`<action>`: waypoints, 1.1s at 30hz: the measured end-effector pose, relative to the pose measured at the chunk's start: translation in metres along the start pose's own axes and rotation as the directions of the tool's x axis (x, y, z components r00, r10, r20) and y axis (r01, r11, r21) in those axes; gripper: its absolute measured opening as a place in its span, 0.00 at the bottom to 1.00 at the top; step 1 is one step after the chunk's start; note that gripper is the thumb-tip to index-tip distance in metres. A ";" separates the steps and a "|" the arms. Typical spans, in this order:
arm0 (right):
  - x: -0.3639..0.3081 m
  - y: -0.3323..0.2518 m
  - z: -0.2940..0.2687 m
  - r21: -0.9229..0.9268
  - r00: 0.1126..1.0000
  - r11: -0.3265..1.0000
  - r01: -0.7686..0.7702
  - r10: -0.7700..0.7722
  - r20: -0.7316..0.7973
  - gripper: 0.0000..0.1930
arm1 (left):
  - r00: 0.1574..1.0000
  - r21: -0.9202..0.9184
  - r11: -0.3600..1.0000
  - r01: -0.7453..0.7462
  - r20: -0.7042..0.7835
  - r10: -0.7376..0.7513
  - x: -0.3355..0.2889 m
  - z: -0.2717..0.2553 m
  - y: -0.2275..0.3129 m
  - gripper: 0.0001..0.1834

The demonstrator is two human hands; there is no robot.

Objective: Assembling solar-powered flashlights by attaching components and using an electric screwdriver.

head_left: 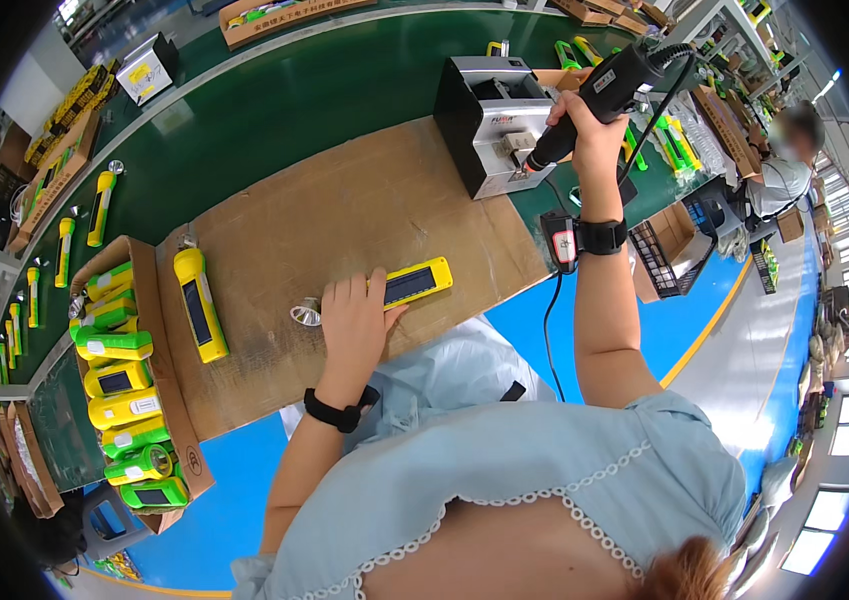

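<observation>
My left hand [352,318] is closed around a yellow flashlight [420,283] with a dark solar panel, lying on a cardboard sheet [334,205]. A silver reflector [306,313] shows at the flashlight's other end, left of my fingers. Raised at the upper right, my right hand [592,135] grips a black electric screwdriver [616,84] with a coiled cord. Its tip points down at the front of a silver and black screw feeder [492,125]; whether it touches a screw is too small to tell. A second yellow flashlight [200,305] lies left of my left hand.
At the left, a cardboard box [179,400] holds several green and yellow flashlights. More yellow flashlights [101,208] lie along the green bench [274,120]. A cord with a small black box [561,240] hangs by my right wrist. Another person [789,165] sits at the right.
</observation>
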State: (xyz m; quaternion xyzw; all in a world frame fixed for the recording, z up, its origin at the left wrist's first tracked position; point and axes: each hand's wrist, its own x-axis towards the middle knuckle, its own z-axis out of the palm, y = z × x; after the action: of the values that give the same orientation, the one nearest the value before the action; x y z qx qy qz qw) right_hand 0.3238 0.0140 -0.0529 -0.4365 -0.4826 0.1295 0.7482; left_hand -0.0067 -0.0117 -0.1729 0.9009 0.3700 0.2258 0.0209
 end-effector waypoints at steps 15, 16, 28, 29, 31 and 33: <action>-0.124 -0.050 0.059 0.403 0.985 0.901 -0.162 0.124 0.118 0.23 | 1.000 0.065 0.998 0.027 -0.005 -0.027 -0.007 0.003 0.007 0.28; -0.125 -0.048 0.061 0.402 0.984 0.900 -0.165 0.125 0.125 0.23 | 1.000 0.067 0.997 0.026 -0.009 -0.026 -0.008 0.003 0.007 0.28; -0.126 -0.029 0.066 0.251 0.966 0.940 -0.229 0.188 0.179 0.24 | 0.999 0.058 0.998 0.014 -0.050 -0.011 -0.010 0.006 0.006 0.28; -0.126 -0.028 0.067 0.229 0.966 0.948 -0.223 0.183 0.182 0.23 | 0.999 0.059 0.998 0.015 -0.051 -0.012 -0.009 0.006 0.005 0.28; -0.126 -0.025 0.071 0.218 0.964 0.949 -0.230 0.191 0.185 0.22 | 0.999 0.048 0.999 0.015 -0.029 -0.013 -0.007 0.005 0.004 0.29; -0.127 -0.021 0.075 0.206 0.962 0.949 -0.237 0.200 0.187 0.21 | 1.000 0.044 0.999 0.012 -0.005 -0.011 -0.003 0.005 0.001 0.28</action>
State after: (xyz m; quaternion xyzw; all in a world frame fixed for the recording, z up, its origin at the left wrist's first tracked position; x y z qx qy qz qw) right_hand 0.1928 -0.0361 -0.1026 -0.3873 -0.4729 0.3012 0.7318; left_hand -0.0059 -0.0139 -0.1781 0.8985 0.3801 0.2196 0.0013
